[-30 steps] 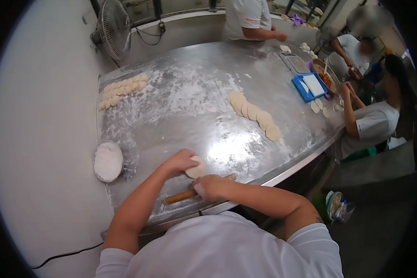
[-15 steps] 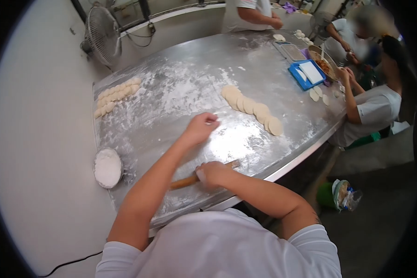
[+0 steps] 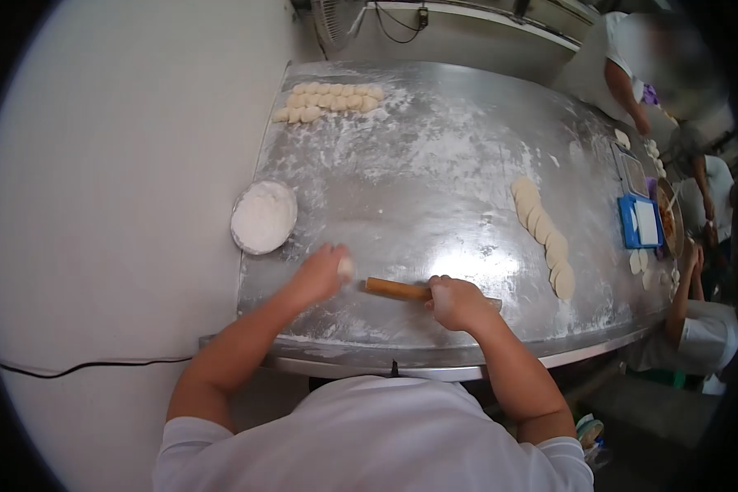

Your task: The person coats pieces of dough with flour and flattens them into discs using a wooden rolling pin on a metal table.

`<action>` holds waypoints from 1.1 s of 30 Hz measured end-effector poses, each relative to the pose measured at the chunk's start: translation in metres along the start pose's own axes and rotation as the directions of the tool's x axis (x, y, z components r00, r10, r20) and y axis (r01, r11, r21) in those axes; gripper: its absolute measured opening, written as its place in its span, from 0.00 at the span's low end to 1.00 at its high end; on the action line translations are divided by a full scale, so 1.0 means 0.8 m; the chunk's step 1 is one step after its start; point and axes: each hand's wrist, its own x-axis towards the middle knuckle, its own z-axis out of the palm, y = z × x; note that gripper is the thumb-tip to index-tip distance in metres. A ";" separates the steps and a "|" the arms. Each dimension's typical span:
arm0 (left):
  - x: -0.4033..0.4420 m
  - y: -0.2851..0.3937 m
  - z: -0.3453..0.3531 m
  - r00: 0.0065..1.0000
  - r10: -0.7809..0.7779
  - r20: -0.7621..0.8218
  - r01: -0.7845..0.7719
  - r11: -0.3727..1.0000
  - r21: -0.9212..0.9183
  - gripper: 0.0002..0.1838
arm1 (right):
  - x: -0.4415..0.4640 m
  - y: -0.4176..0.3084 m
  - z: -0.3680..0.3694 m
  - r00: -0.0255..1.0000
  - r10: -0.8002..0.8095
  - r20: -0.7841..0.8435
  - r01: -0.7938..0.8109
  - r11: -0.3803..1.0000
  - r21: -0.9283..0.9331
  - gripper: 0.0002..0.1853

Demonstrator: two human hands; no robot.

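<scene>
Head view: slim, straight, tan rolling pin (image 3: 395,289) in right hand (image 3: 461,303).

0 readable texts, labels, brands, numbers or signs (upper right partly blurred).

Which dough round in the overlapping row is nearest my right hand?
The end round closest to you; other rounds lie farther from your right hand.

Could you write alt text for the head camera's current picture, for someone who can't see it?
A person's right hand grips a rolling pin at a floury metal table, while the left hand holds a small dough piece. Overlapping flat dough rounds lie to the right; a bowl of white powder and rows of dough lumps are at left.
</scene>
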 end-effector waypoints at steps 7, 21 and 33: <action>0.175 -0.005 -0.025 0.903 -0.083 -0.422 0.077 0.997 -0.032 0.20 | -0.001 0.003 0.002 0.999 -0.010 -0.037 0.010 1.000 0.008 0.18; 0.099 0.024 0.022 0.961 0.274 -0.033 -0.276 0.954 -0.115 0.21 | -0.004 0.013 -0.005 0.995 -0.010 -0.099 0.013 0.999 0.035 0.18; 0.144 0.072 0.055 0.972 0.089 -0.216 -0.043 0.977 0.208 0.26 | 0.002 0.006 0.002 1.000 -0.004 -0.005 0.004 1.000 0.012 0.18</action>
